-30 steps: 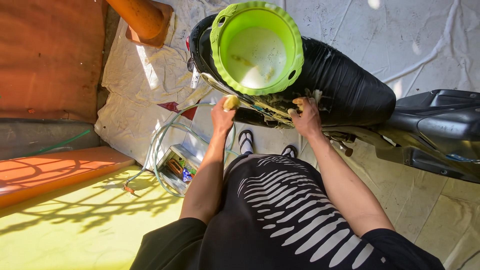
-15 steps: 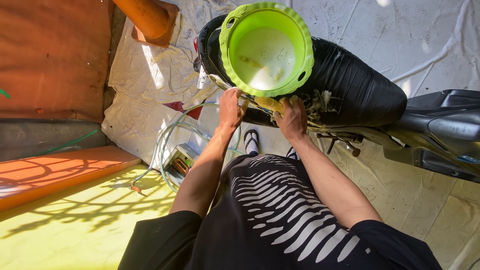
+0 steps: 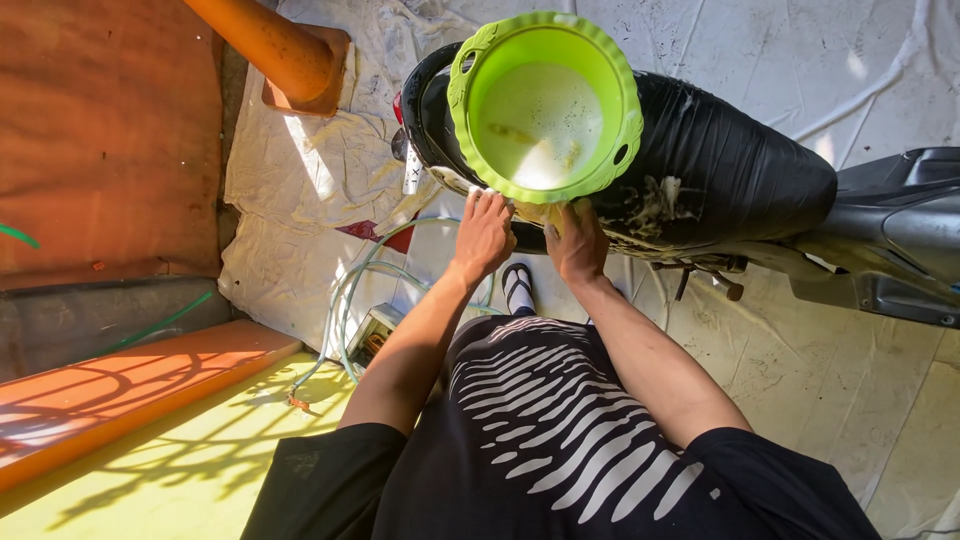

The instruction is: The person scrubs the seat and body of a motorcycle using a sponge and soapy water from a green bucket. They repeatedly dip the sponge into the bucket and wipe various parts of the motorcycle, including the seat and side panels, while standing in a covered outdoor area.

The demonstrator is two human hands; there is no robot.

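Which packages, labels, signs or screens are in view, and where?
Small boxy package: on the white ground sheet inside the coiled hose, left of the left hand; pale with coloured sides, details too small to tell.
No signs, screens or other labels visible.

Both hands now sit close together under the near rim of the round green plastic basin [image 3: 545,100]; the left hand [image 3: 484,236] no longer holds the yellow sponge.

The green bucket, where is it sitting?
In the head view, the green bucket sits at top centre on the black motorbike seat, just above the left hand and right hand.
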